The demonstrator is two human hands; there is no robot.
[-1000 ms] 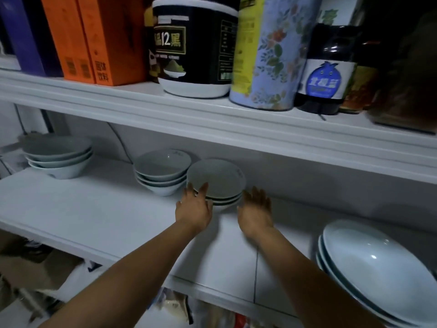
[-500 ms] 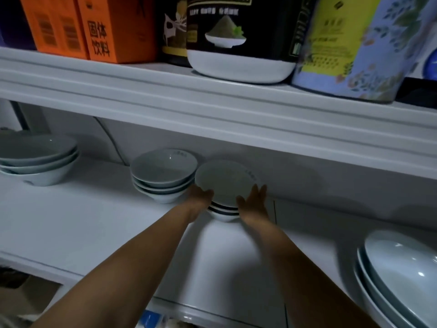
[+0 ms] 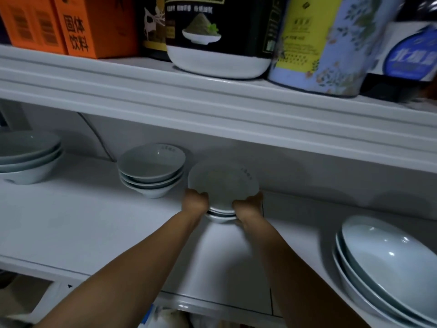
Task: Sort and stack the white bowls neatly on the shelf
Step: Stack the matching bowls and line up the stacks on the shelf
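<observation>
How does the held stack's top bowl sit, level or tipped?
Tipped: the top bowl shows its whole inside to the camera.

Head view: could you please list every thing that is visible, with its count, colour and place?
middle bowl stack: about three bowls, white, centre of lower shelf
second bowl stack: three bowls, white, just left of it
far-left bowl stack: three wider bowls, white, shelf's left end
large dishes: three, white, nested at front right
lower shelf: one, white, under bowls
upper shelf: one, white, above
orange boxes: two, orange, upper shelf left
tub: one, black and white, upper shelf centre
floral tin: one, blue and yellow, right of tub
bottle: one, dark with blue label, far right
left hand: one, grips left rim of middle bowl stack
right hand: one, grips its right rim
</observation>
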